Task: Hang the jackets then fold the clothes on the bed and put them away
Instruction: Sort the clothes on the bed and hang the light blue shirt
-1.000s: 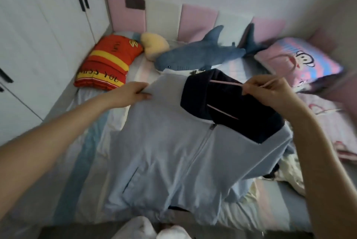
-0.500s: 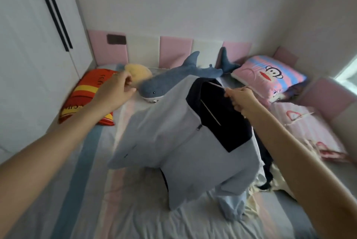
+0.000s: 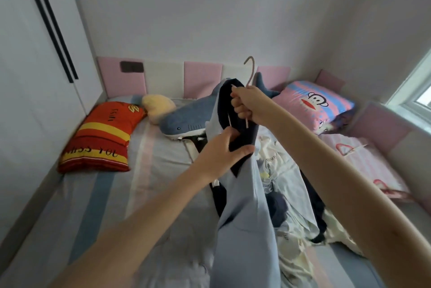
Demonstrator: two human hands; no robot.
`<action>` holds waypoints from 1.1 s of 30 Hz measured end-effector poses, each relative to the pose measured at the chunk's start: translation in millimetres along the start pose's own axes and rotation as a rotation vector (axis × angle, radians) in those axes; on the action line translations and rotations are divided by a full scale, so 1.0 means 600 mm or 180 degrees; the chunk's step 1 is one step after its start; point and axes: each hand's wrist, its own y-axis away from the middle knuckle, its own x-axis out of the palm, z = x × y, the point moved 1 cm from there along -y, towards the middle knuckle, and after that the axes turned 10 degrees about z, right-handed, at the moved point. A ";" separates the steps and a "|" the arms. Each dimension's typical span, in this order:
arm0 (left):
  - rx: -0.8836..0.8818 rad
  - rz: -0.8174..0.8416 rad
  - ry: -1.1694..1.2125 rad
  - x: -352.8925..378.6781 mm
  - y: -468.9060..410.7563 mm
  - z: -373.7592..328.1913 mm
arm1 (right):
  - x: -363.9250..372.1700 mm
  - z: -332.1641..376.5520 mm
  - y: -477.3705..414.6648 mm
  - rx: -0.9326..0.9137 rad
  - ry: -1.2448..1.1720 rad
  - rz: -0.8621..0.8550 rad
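I'm in a bedroom at home: a bed (image 3: 163, 171) in a striped sheet fills the view ahead of me, with a red pillow (image 3: 100, 138), a monkey-print pillow (image 3: 312, 103) and a plush shark (image 3: 186, 120) at its head. Pink and white padded panels (image 3: 121, 78) line the walls, white wardrobe doors (image 3: 35, 66) stand on my left, a window (image 3: 417, 92) on my right.

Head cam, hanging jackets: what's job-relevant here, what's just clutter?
In play: blue jacket, hanger in right hand, left hand gripping the jacket, clothes pile.
Lying about: shark plush, red pillow, monkey pillow, yellow cushion.
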 end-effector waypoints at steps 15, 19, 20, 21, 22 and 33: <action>0.0513 0.0916 0.0405 0.018 0.023 -0.037 | -0.050 -0.048 0.051 -0.0077 0.2020 -0.0231; 0.0429 0.0293 -0.0114 -0.036 0.044 0.009 | -0.076 -0.031 0.069 -0.0528 0.2232 -0.0265; 0.0399 -0.0083 -0.0193 -0.054 0.046 0.028 | -0.091 -0.032 0.069 -0.0504 0.2250 -0.0341; 0.0313 -0.0396 -0.0260 -0.069 0.051 0.050 | -0.100 -0.037 0.070 -0.0389 0.2271 -0.0392; 0.0146 -0.0615 -0.0308 -0.081 0.050 0.070 | -0.104 -0.044 0.072 -0.0283 0.2237 -0.0448; -0.1426 0.0214 0.0394 -0.005 0.066 0.103 | -0.012 -0.047 0.117 -0.0525 0.1935 -0.0210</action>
